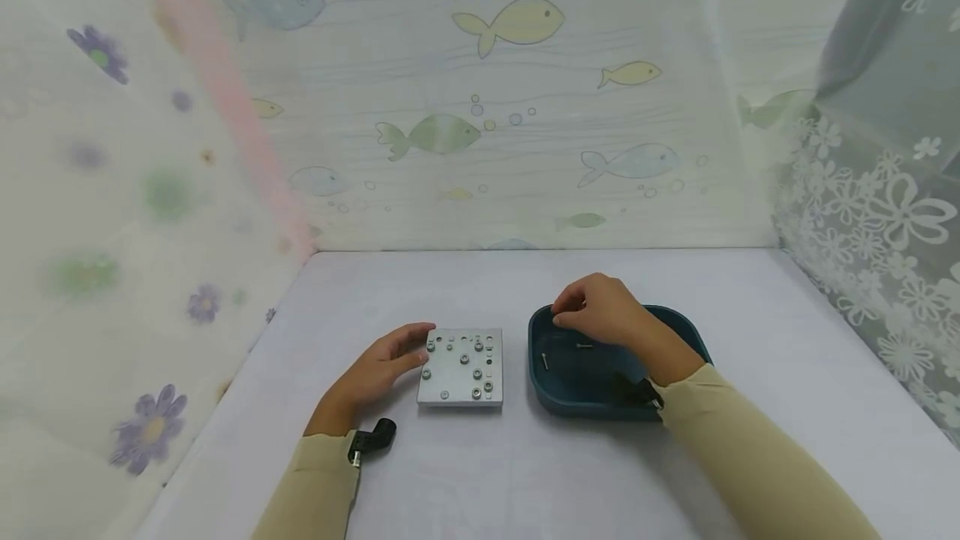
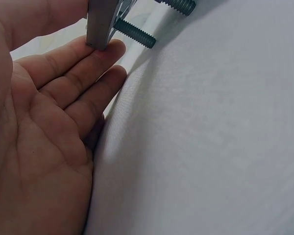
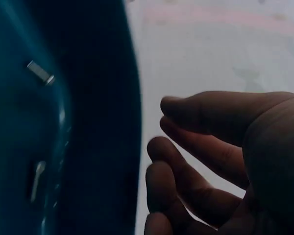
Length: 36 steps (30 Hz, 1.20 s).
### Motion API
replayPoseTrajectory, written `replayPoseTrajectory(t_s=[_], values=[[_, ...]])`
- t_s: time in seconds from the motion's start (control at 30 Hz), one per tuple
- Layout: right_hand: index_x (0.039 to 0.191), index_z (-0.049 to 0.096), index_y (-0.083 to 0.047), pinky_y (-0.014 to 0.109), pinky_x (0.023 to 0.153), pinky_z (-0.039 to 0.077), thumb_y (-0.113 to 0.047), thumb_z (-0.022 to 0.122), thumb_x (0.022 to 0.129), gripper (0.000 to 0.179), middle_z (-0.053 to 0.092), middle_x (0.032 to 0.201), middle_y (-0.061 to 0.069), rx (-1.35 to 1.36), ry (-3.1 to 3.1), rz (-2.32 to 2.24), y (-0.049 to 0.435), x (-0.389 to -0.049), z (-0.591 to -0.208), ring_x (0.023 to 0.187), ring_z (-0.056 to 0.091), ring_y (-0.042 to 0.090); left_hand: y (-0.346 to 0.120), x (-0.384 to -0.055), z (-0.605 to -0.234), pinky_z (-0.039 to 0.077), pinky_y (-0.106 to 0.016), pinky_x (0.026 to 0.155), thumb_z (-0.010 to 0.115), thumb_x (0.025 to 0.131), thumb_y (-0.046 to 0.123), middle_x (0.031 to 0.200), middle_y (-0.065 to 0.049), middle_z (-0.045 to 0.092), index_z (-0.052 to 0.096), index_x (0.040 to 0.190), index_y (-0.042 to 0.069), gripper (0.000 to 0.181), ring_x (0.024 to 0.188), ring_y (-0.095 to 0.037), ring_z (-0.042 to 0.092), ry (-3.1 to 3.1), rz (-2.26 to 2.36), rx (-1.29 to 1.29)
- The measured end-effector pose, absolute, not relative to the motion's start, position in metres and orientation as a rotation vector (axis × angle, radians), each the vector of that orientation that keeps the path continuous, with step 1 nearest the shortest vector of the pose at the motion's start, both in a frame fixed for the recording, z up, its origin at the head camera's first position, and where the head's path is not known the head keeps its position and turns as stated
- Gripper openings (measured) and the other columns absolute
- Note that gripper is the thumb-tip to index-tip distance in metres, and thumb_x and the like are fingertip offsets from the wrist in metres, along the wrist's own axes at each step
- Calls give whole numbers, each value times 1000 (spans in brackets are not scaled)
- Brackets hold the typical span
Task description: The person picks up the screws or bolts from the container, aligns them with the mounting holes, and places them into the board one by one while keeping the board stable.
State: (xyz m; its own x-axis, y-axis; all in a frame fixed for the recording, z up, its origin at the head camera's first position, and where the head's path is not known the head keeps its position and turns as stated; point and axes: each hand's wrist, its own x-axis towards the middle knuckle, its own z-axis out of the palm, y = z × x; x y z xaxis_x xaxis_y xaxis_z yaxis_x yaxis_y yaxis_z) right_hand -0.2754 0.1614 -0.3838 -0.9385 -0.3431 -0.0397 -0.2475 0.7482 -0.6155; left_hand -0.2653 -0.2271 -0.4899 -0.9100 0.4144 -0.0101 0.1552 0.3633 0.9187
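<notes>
A square silver metal plate [image 1: 447,375], with several socket-head bolts and holes across its top, lies left of centre. My left hand [image 1: 381,363] holds it by its left edge near the far corner. In the left wrist view, a threaded bolt shank [image 2: 135,33] sticks out from the plate's underside, with a second beside it. My right hand [image 1: 603,308] is over the far left part of a dark teal tray [image 1: 592,408], fingers bent and thumb near the index fingertip. Nothing shows between them. Two small screws, one silver screw [image 1: 545,362] and another screw [image 1: 584,346], lie in the tray.
White cloth [image 1: 465,473] covers the table. A fish-patterned curtain [image 1: 517,190] hangs behind it, with flowered sheets at both sides. Black wrist cameras [image 1: 378,436] are strapped at the sleeves; the right forearm hides part of the tray.
</notes>
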Motion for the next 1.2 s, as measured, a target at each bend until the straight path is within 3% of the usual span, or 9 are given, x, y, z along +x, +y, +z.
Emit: replayPoseTrajectory(t_s=[0.43,0.67,1.2], values=[[109,80,-14,40,84,59,-25,81,89,23,77,102,-3,-602,2759,-555,184,-291,-409,94,70,14,-229,-264,-489,27,-54,125,65,102,25,157,-4,51,48,153,15,55,149,-27,44,2367,1585,501],[104,81,-11,30,66,60,-17,83,87,19,78,97,0,-557,2714,-510,184,-290,-414,69,70,9,-229,-265,-490,27,-54,125,66,102,28,156,-3,51,48,153,18,55,149,-26,43,2369,1578,491],[94,83,-19,30,62,58,-22,87,83,12,76,85,-6,-538,2765,-373,179,-291,-421,63,67,9,-227,-264,-489,29,-53,124,65,102,24,155,-4,52,48,153,16,54,147,-26,46,2376,1578,503]])
